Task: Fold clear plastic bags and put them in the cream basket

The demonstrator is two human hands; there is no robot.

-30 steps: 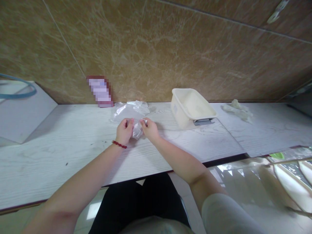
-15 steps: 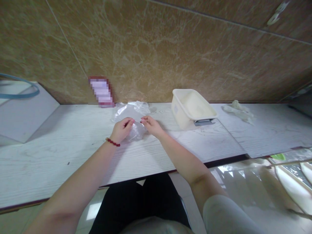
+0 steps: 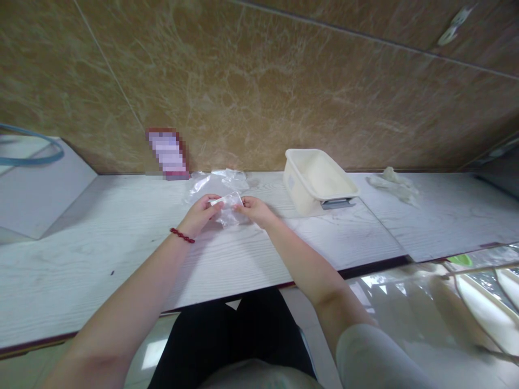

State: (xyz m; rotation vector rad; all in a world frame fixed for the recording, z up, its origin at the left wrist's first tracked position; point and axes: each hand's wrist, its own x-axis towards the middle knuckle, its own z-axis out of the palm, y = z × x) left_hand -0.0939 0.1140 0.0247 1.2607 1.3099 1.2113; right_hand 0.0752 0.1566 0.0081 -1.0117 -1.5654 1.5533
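Observation:
Between my two hands is a small clear plastic bag (image 3: 229, 209), crumpled and shiny. My left hand (image 3: 204, 210), with a red beaded bracelet at the wrist, pinches its left side. On the opposite edge, my right hand (image 3: 253, 209) grips it between thumb and fingers. Just behind the hands, more clear plastic (image 3: 217, 182) lies loosely on the white wood-grain table (image 3: 133, 237). Whether the bag holds anything I cannot make out.
Right of my hands stands a cream plastic bin (image 3: 302, 186) with a grey latch. Farther right lies a crumpled whitish piece (image 3: 393, 183). A blurred-out upright card (image 3: 168, 154) leans on the wall (image 3: 243, 92). A white box (image 3: 44, 189) stands at left.
The clear bag has been raised and spread between my hands, its top edge now standing up. My hands have moved slightly apart. The bin and the plastic behind stay put.

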